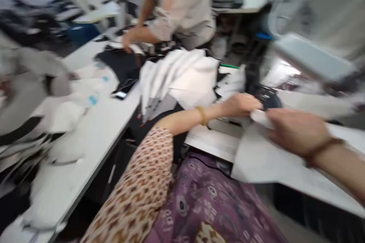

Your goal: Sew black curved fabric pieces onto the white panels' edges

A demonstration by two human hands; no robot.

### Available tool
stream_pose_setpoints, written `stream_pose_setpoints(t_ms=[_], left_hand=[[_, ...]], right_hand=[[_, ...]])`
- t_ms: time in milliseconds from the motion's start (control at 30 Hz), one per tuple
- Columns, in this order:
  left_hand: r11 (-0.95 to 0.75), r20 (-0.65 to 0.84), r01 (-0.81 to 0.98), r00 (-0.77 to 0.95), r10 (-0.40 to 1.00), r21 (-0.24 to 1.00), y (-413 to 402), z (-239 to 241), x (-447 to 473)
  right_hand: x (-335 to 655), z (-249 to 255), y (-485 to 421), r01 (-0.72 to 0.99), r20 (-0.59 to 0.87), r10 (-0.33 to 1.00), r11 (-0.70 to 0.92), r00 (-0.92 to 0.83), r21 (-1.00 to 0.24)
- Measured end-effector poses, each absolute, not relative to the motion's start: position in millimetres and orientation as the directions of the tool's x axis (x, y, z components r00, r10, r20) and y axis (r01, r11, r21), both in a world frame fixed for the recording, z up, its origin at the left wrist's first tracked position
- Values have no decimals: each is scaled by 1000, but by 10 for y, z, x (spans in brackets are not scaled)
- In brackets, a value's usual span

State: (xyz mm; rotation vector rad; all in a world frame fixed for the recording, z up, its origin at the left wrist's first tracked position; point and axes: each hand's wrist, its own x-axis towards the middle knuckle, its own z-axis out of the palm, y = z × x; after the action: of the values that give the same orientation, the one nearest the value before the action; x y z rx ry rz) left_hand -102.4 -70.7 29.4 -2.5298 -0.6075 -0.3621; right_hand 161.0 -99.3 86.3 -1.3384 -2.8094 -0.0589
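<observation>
My left hand (242, 105), with a yellow bangle on its wrist, reaches across to the sewing machine (313, 62). Its fingers are closed at the edge of a piece of white fabric (261, 118). On the other side of that edge my right hand (300, 131) has its fingers bent round the same fabric, just in front of the machine's dark needle area (269, 98). Motion blurs both hands, and their fingertips are partly hidden. The fabric spreads down over the machine table's front edge.
Stacked white fabric pieces (191, 78) lie beyond my left forearm. A long white table (97, 136) on the left carries grey and white pieces and a phone (121, 94). Across from me, a co-worker (185, 7) handles dark fabric (121, 64).
</observation>
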Motion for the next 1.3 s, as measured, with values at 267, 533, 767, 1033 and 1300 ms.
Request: stream_pose_setpoints(t_ms=[267, 533, 767, 1033, 1300], left_hand=[[-923, 499, 260, 862, 90, -283, -45, -114, -5], [-853, 687, 490, 684, 247, -181, -158, -379, 17], [-787, 818, 587, 538, 206, -187, -134, -381, 99], [-806, 828, 560, 533, 172, -193, -47, -298, 154], [-876, 637, 418, 749, 183, -240, 113, -105, 106]], right_hand=[[1444, 578, -1103, 801, -177, 818, 573, -547, 172], [1720, 610, -1027, 824, -154, 828, 557, -539, 109], [1687, 762, -937, 827, -213, 833, 543, -510, 144], [1683, 917, -775, 854, -315, 854, 485, -414, 191], [1618, 1077, -683, 849, -273, 878, 461, -394, 257]])
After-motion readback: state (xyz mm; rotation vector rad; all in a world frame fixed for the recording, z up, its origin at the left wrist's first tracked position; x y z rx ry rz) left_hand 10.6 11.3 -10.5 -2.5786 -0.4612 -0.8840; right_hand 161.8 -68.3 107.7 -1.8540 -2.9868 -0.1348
